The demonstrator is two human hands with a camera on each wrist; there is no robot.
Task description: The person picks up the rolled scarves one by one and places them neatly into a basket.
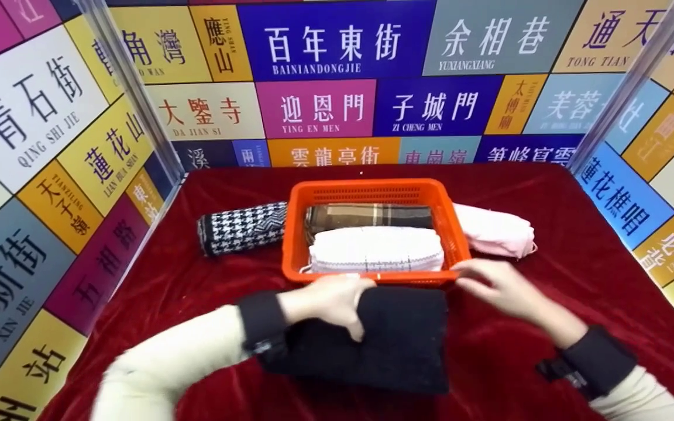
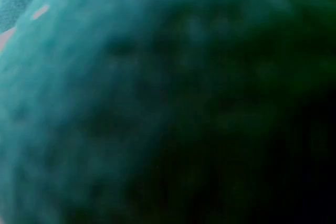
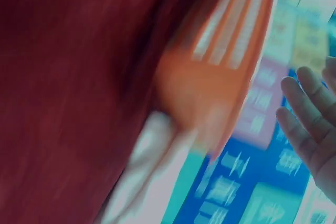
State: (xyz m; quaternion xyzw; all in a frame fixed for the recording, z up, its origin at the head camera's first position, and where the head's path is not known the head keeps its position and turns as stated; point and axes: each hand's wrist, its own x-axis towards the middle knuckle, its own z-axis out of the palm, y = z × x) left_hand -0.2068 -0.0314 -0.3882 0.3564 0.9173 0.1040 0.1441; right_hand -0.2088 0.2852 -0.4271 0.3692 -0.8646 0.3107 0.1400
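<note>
My left hand (image 1: 334, 301) grips the upper left part of a folded black cloth (image 1: 401, 339), its thumb over the near face. The cloth is just in front of an orange basket (image 1: 293, 234), and in the left wrist view blurred fabric (image 2: 105, 77) fills nearly the whole frame. At the basket's front right corner is my right hand (image 1: 504, 286), fingers loosely extended and holding nothing. Inside the basket lie a white rolled cloth (image 1: 378, 248) and, behind it, a brown plaid roll (image 1: 366, 216).
A black-and-white houndstooth roll (image 1: 243, 228) lies left of the basket, and a pale pink rolled cloth (image 1: 495, 231) lies to its right. Dark red fabric (image 1: 506, 362) covers the table. Colourful panels with Chinese lettering (image 1: 337, 44) surround the back and sides.
</note>
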